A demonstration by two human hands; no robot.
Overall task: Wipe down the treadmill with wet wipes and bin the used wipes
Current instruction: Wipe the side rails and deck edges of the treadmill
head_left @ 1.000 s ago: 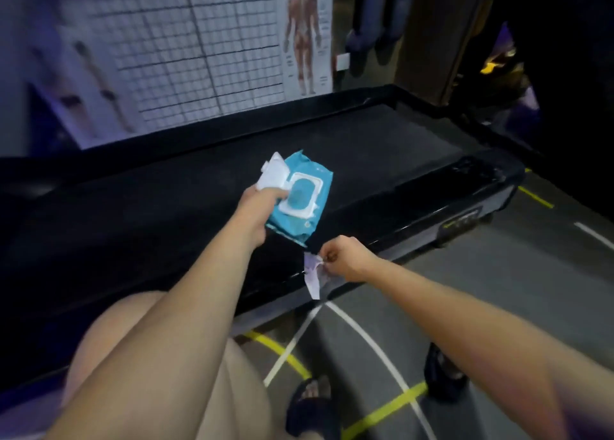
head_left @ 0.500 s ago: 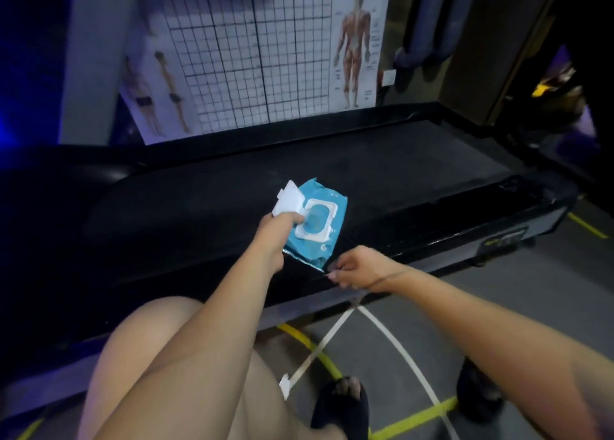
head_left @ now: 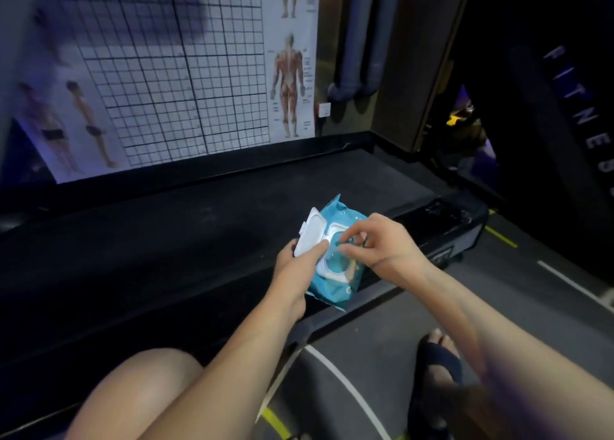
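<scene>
Head view: the left hand [head_left: 292,267] grips the blue wipe pack [head_left: 335,288] over the treadmill's [head_left: 199,240] near edge, thumb pinning the white lid [head_left: 310,230] open, the pack's long axis running away from the person. The right hand [head_left: 382,243] is nearer the opening, its fingers [head_left: 355,229] drawn together just above it. Whether they already pinch a wipe, I cannot tell.

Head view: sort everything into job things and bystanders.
Job: pack of wipes, lid flipped open; left hand holding it; right hand, fingertips at its opening; treadmill.

Bystanders: wall chart; pipes; sandal; floor lines.
</scene>
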